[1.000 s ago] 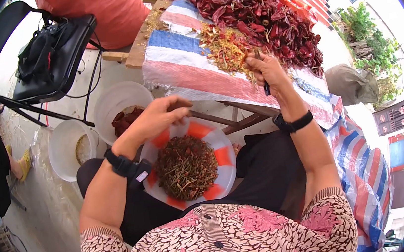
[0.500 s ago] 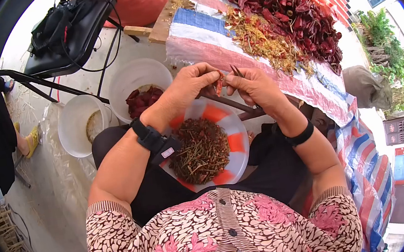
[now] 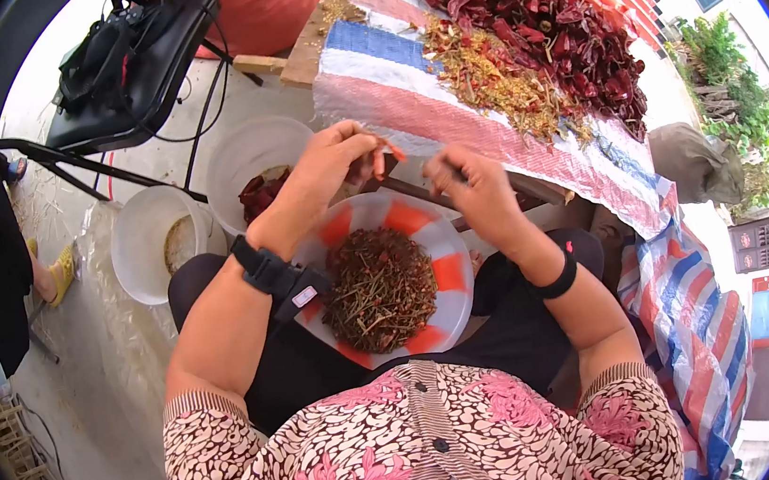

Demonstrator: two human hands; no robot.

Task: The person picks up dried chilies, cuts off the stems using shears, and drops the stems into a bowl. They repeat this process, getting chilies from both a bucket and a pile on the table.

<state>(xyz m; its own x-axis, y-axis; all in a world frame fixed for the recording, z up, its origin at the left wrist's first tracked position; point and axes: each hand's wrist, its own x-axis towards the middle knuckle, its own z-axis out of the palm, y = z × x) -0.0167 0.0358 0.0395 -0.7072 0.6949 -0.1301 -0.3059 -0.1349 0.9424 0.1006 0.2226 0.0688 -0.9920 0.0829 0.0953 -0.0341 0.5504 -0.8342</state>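
Note:
My left hand is closed on a dried red chili pepper, whose end sticks out past the fingertips. To its right my right hand is closed, blurred by motion; only a dark bit of the slim two-pronged tool it grips shows. A gap separates the two hands. Below them, between my legs, sits an orange-and-white basin filled with chili stems and scraps. Behind my left wrist stands a white tub with dark red chili pieces in it.
A striped cloth bears a heap of dried chilies and yellow seeds. At left are a white bucket and a black chair holding a black bag. Another person's foot shows at far left.
My hands have moved apart, the left one leftward with the chili. My right hand has dropped lower and turned, hiding most of the dark tool.

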